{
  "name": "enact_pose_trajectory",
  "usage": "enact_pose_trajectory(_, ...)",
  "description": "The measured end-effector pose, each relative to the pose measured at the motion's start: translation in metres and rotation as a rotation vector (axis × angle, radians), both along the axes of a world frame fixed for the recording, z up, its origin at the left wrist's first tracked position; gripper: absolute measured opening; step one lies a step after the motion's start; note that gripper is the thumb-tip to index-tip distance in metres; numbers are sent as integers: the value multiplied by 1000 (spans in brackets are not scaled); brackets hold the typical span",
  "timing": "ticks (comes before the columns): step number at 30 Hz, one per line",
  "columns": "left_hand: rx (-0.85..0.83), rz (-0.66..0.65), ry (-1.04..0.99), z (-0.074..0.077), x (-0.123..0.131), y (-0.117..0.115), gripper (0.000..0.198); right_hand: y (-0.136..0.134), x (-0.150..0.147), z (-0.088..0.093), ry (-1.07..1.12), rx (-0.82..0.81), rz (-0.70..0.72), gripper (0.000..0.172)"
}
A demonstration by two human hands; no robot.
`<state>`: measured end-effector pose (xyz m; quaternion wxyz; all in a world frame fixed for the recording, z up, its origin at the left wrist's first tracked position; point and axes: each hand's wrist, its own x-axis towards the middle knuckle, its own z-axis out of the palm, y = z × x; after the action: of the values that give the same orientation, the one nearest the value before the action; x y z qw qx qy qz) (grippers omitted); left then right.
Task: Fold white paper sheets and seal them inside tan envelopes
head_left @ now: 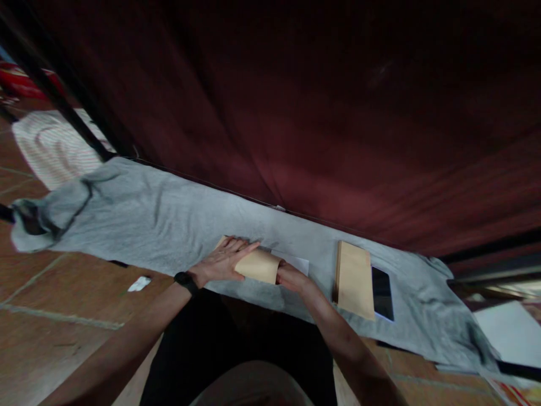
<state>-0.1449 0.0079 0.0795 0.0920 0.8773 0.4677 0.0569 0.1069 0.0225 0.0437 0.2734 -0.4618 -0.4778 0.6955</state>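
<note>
A brown paper envelope (260, 266) lies crosswise on the grey cloth, its mouth bulged open toward the right. My left hand (222, 261) rests flat over the envelope's left part with fingers and thumb apart, pressing on it. From the right, my right hand (291, 276) reaches into the mouth; its fingers are hidden inside, so whether they grip anything does not show. Just behind the right hand, a white sheet of paper (302, 264) lies partly covered. Farther right is a stack of brown envelopes (355, 279).
Grey cloth (177, 220) covers the long narrow bench. A dark-screened phone (382, 293) lies beside the stack. A dark red curtain (270, 129) hangs along the far edge. Striped fabric (63, 146) is at the left, and a white scrap (139, 283) lies on the tiled floor.
</note>
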Motion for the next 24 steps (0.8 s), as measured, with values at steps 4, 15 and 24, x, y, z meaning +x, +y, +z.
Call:
enact_pose_trajectory(4, 20, 42, 1, -5, -1, -2, 105, -8, 53, 0, -180, 149, -41, 28)
enact_pose_trajectory(15, 145, 211, 0, -29, -7, -19, 109, -24, 91, -29, -829, 508, -456, 41)
enact_pose_trajectory(24, 116, 264, -4, -35, -13, -24, 108, -13, 77, -25, -930, 376, -430, 36)
